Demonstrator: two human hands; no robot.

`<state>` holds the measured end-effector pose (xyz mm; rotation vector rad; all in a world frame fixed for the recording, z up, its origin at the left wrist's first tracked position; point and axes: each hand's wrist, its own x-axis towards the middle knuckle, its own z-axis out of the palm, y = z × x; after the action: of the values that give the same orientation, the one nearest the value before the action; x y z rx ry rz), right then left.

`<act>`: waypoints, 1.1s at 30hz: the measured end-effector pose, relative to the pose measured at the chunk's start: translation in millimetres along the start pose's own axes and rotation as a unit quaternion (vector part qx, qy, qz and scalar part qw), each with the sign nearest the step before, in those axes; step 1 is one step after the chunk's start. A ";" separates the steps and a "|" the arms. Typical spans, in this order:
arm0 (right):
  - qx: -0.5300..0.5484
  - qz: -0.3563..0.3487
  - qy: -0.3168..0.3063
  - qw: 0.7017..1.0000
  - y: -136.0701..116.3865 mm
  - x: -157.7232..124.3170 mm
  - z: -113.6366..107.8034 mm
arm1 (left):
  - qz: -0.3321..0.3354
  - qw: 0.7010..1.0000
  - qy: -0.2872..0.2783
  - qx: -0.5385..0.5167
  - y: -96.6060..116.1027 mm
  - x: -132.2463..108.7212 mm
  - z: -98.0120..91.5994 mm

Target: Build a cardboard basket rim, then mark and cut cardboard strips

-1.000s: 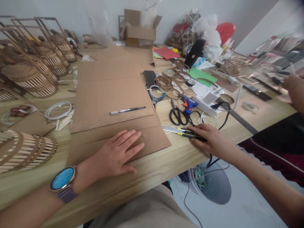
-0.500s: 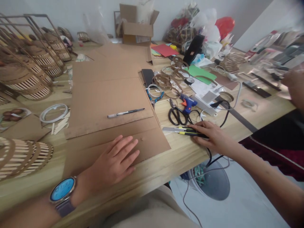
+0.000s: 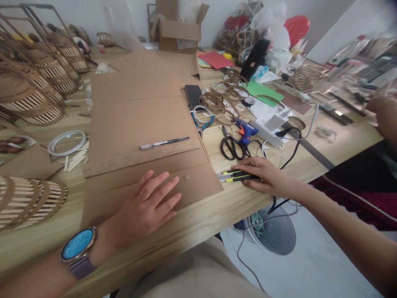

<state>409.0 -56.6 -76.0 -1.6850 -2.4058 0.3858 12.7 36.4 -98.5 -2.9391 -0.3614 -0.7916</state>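
My left hand (image 3: 151,203) lies with spread fingers on the near flap of a large brown cardboard sheet (image 3: 139,120); a watch is on that wrist. A clear-barrelled pen (image 3: 164,143) rests on the cardboard beyond my fingers. My right hand (image 3: 263,176) grips a black and yellow utility knife (image 3: 237,175) low over the table, its metal front end pointing left at the cardboard's right edge. Little of the blade shows, and I cannot tell whether it is drawn in or covered. Black-handled scissors (image 3: 231,147) lie just beyond the knife.
A blue glue gun (image 3: 247,131), blue-handled pliers (image 3: 203,122) and brown strip coils (image 3: 214,99) lie behind the scissors. Slatted baskets (image 3: 27,99) and a white ring coil (image 3: 66,142) stand at left. A cable (image 3: 299,147) hangs over the edge near a bin (image 3: 276,234). Another person's hand (image 3: 384,111) is at right.
My right hand has moved left and slightly nearer the table edge with the utility knife, whose front end now meets the cardboard edge. Less blade shows. My left hand stays on the cardboard.
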 end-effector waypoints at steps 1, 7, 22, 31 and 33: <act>0.007 -0.006 -0.003 1.000 0.5 -1.3 -0.9 | 0.000 1.000 -0.006 -0.004 -1.2 0.4 1.0; 0.037 -0.033 -0.011 0.999 -0.6 -5.9 -4.3 | -0.001 1.000 -0.029 -0.005 -3.5 2.7 -1.7; 0.045 -0.002 -0.001 0.999 1.8 5.1 -4.7 | 0.017 0.999 -0.050 -0.007 -17.8 17.1 8.8; 0.026 0.007 -0.001 1.000 -7.7 -0.9 8.8 | 0.015 0.991 -0.111 -0.069 -17.2 16.0 20.6; 0.024 0.009 0.005 1.000 -8.7 1.2 10.9 | 0.017 0.991 -0.111 -0.067 -18.3 19.3 19.0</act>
<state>397.6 -59.5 -83.7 -1.6857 -2.3563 0.4350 33.6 60.7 -105.0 -3.1588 -0.2802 -0.5022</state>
